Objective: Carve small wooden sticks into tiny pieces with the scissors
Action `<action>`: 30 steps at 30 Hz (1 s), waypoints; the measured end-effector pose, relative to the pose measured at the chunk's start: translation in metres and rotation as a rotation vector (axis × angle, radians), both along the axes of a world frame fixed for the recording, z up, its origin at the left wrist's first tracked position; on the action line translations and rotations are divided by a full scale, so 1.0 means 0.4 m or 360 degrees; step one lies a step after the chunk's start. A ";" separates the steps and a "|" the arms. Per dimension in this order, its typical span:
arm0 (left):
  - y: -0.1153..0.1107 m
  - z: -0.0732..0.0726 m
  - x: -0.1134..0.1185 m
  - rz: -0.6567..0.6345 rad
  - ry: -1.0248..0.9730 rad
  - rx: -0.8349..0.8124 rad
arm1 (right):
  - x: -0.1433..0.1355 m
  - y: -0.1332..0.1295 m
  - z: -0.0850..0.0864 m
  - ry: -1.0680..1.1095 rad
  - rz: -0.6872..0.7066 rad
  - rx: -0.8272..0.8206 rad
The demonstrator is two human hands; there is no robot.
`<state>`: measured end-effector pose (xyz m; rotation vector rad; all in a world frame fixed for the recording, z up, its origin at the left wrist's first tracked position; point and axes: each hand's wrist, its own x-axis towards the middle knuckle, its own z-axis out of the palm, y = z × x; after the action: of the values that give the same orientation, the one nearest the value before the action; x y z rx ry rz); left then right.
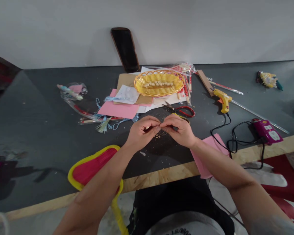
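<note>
My left hand and my right hand meet at their fingertips over the table. Both are closed in a pinch, and whatever sits between the fingers is too small to name. Pale crumbs are scattered on the dark surface just below. Right behind my right hand lie scissors with red handles, their blades slightly parted. Beyond them a yellow woven basket holds a row of small pale pieces.
Pink paper and blue tassels lie left of the basket. A phone leans on the wall. To the right are a yellow glue gun, its cord, and a purple box. A yellow-rimmed red fan shape overlaps my left forearm.
</note>
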<state>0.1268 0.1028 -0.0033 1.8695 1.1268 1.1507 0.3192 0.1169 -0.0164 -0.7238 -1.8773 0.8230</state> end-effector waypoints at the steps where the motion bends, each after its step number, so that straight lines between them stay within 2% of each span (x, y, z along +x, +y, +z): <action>1: 0.000 -0.001 0.000 0.0022 -0.0001 -0.0007 | 0.002 0.001 0.002 -0.0018 0.0015 0.0014; 3: 0.002 -0.002 0.000 0.0094 -0.0002 -0.0010 | 0.013 0.011 0.007 -0.0069 -0.0020 0.0075; 5: 0.005 -0.004 -0.002 0.0194 -0.0036 -0.0007 | 0.036 0.031 0.010 -0.0211 -0.0217 0.0156; 7: 0.010 -0.007 -0.007 0.0287 -0.0117 -0.0007 | 0.067 0.060 0.007 -0.0525 -0.0539 0.0195; 9: 0.015 -0.013 -0.014 0.0352 -0.0202 -0.0038 | 0.099 0.088 -0.002 -0.0906 -0.0705 0.0163; 12: 0.020 -0.023 -0.023 0.0390 -0.0284 -0.0108 | 0.127 0.113 -0.022 -0.1286 -0.0672 0.0052; 15: 0.022 -0.029 -0.026 0.0401 -0.0304 -0.0142 | 0.131 0.115 -0.036 -0.1394 -0.0635 0.0047; 21: 0.024 -0.027 -0.024 0.0455 -0.0288 -0.0111 | 0.123 0.105 -0.025 -0.1323 -0.0653 0.0010; 24: 0.024 -0.024 -0.024 0.0519 -0.0298 -0.0116 | 0.111 0.096 -0.014 -0.0999 -0.0619 -0.0110; 27: 0.025 -0.023 -0.025 0.0583 -0.0344 -0.0132 | 0.089 0.077 -0.004 -0.0547 -0.0463 -0.0203; 30: 0.025 -0.024 -0.028 0.0629 -0.0335 -0.0118 | 0.066 0.051 0.005 -0.0378 -0.0331 -0.0134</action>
<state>0.1157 0.1130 -0.0127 1.4661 1.4328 1.4609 0.3457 0.1373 -0.0144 -1.0898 -1.9430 0.7102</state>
